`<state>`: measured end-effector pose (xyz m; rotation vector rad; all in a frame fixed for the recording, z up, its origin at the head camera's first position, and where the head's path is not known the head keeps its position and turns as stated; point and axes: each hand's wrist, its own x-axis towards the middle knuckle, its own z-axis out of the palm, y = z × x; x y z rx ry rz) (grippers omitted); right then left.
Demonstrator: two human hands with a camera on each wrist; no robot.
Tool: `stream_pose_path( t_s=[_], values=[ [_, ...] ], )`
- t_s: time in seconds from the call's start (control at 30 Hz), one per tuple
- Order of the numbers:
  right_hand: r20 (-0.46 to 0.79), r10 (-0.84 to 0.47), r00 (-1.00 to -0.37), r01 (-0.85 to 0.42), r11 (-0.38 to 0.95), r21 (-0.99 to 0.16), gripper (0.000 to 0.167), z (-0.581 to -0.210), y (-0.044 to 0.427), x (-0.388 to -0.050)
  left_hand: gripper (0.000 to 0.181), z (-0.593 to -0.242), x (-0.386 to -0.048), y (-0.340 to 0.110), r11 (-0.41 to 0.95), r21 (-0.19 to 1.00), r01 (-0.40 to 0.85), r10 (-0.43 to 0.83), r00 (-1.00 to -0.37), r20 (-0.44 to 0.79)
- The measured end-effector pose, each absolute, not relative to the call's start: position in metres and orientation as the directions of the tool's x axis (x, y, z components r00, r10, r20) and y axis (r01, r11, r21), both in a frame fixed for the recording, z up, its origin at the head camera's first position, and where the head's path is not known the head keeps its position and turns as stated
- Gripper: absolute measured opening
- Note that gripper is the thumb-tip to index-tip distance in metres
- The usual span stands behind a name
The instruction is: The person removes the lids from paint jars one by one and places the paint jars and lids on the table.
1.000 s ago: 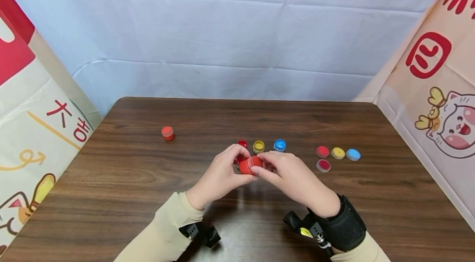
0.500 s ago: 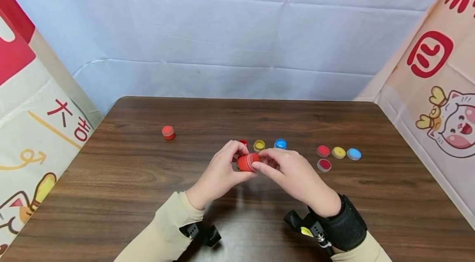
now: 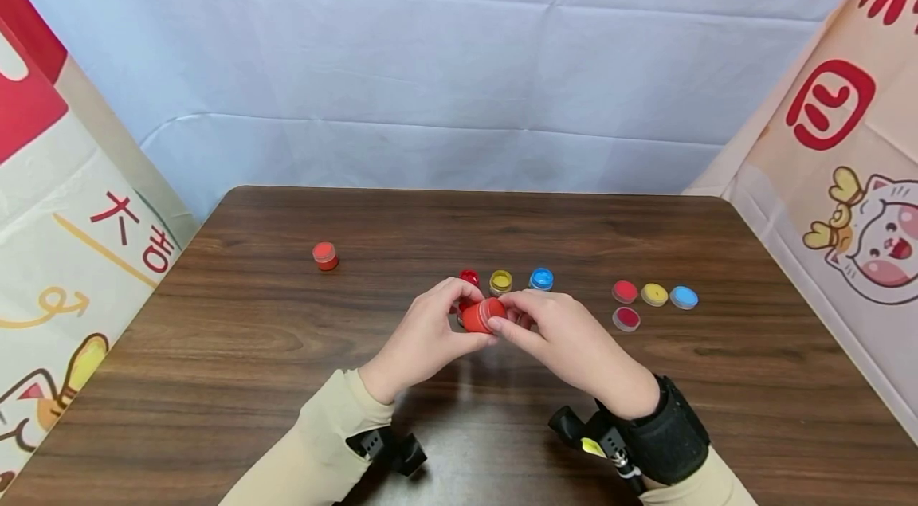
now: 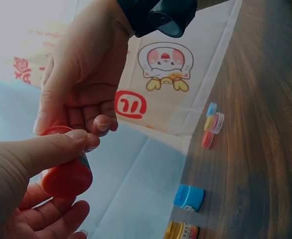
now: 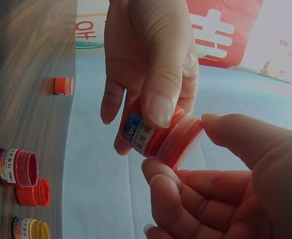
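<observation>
My left hand (image 3: 423,339) grips the body of a small orange-red paint jar (image 3: 476,319), tipped on its side above the table. From the other side, my right hand (image 3: 574,339) pinches the jar's lid (image 5: 182,142) between thumb and fingers. The lid sits on the jar's mouth in the right wrist view, and a printed label (image 5: 135,134) shows beside the left thumb. Just behind the hands stand uncapped paint jars: a crimson one (image 5: 19,168), an orange-red one (image 5: 34,193), a yellow one (image 3: 500,282) and a blue one (image 3: 541,280). The left hand partly hides the red ones.
To the right lie loose lids: a red lid (image 3: 624,292), a yellow lid (image 3: 654,295), a blue lid (image 3: 684,298) and a darker red lid (image 3: 626,319). A capped orange-red jar (image 3: 325,256) stands back left on the wooden table (image 3: 272,378). Cloth (image 3: 459,76) hangs behind.
Both hands shift the held jar slightly left, then back right, keeping hold of jar and lid. The jars and lids on the table stay where they were.
</observation>
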<state>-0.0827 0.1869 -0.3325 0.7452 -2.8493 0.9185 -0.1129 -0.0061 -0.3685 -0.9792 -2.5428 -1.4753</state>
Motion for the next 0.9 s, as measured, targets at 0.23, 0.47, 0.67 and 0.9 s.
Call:
stream_pose_path(
  t_s=[0.23, 0.47, 0.67, 0.9],
  values=[
    [0.196, -0.423, -0.885, -0.460, 0.722, -0.516, 0.024, -0.3322, 0.1865, -0.0824, 0.038, -0.3695, -0.1132, -0.0068, 0.327, 0.772, 0.545, 0.508, -0.790, 0.342],
    [0.218, -0.384, -0.897, -0.441, 0.738, -0.512, 0.034, -0.3325, 0.1869, -0.0817, 0.040, -0.3685, -0.1124, -0.0046, 0.320, 0.792, 0.519, 0.489, -0.807, 0.331],
    [0.223, -0.383, -0.896, -0.442, 0.741, -0.505, 0.028, -0.3334, 0.1864, -0.0819, 0.041, -0.3694, -0.1127, -0.0036, 0.339, 0.787, 0.516, 0.486, -0.812, 0.323],
    [0.204, -0.405, -0.891, -0.450, 0.732, -0.512, 0.026, -0.3341, 0.1858, -0.0829, 0.039, -0.3691, -0.1123, -0.0039, 0.353, 0.776, 0.522, 0.489, -0.810, 0.322]
  ],
)
